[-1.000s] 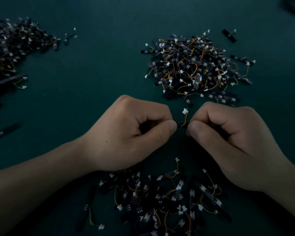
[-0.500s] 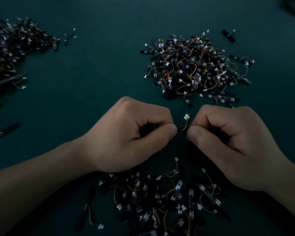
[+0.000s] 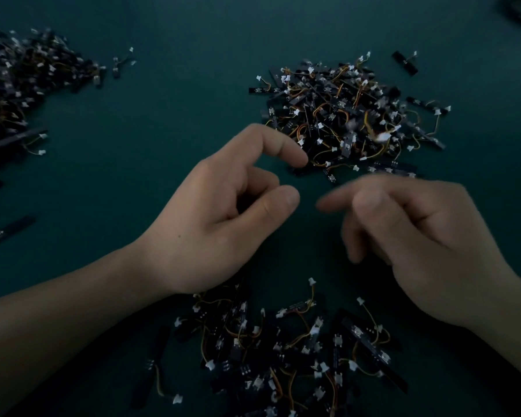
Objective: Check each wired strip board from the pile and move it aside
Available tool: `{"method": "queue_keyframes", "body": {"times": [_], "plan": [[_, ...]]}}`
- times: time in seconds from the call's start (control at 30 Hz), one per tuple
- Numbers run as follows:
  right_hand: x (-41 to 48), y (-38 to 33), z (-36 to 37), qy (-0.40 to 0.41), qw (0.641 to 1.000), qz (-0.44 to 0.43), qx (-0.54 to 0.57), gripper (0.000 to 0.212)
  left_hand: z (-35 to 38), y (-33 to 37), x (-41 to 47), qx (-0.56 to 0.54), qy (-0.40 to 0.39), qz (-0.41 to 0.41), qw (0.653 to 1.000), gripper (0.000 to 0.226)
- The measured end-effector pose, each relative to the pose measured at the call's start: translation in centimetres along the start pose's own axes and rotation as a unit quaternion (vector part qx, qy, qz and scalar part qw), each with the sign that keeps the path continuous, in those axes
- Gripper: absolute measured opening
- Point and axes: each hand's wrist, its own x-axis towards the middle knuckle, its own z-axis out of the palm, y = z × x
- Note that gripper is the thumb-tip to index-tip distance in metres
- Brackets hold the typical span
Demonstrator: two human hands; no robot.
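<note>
Nearest: a loose scatter of wired strip boards (image 3: 268, 350) lies on the dark green table (image 3: 163, 130), between the two forearms, partly under the wrists. Black strips, orange and yellow leads, white plugs; wires overlap heavily.

Mid field: left hand (image 3: 223, 224) is released, fingers loosely curled, thumb apart from index, nothing between them. Its index tip lies at the near edge of the centre pile; contact cannot be confirmed. Right hand (image 3: 418, 236) is motion-blurred, fingers spread and extended, apparently empty.

Beyond: the centre pile (image 3: 343, 121), dense and tangled. One white plug with an orange lead (image 3: 381, 136) on its right part is blurred; airborne or lying, I cannot tell. A single board (image 3: 405, 63) sits apart behind the pile.

Far left: a third, darker heap (image 3: 21, 85), well apart from the others.

Judgement: neither hand holds a board, so this is the gap between one check and the next. Which pile is the source is not decidable here.

Next move calls for pinching one strip by its body, not its lead, and lifting slowly so snagged wires do not drag neighbours along.
</note>
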Motion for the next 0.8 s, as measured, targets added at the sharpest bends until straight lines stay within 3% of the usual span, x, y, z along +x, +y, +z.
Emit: {"method": "queue_keyframes", "body": {"times": [0.1,0.27,0.43,0.6,0.8], "plan": [[-0.1,-0.1,-0.1,-0.136,0.986,-0.044,-0.091,0.021,0.0,-0.1,0.0,0.018,-0.003,-0.004,1.000,0.021],[-0.2,0.2,-0.2,-0.193,0.960,-0.102,-0.177,0.004,0.2,0.0,0.1,0.072,-0.027,-0.002,0.997,0.007],[0.1,0.3,-0.4,-0.200,0.954,-0.103,-0.197,0.008,0.1,0.5,0.0,0.112,-0.057,-0.002,0.992,0.022],[0.2,0.1,-0.6,-0.156,0.981,-0.049,-0.106,0.009,-0.2,0.9,0.0,0.104,-0.126,-0.009,0.987,0.045],[0.1,0.4,-0.5,-0.086,0.994,-0.039,-0.057,0.011,-0.2,1.0,-0.3,0.093,-0.115,-0.006,0.989,0.023]]}}
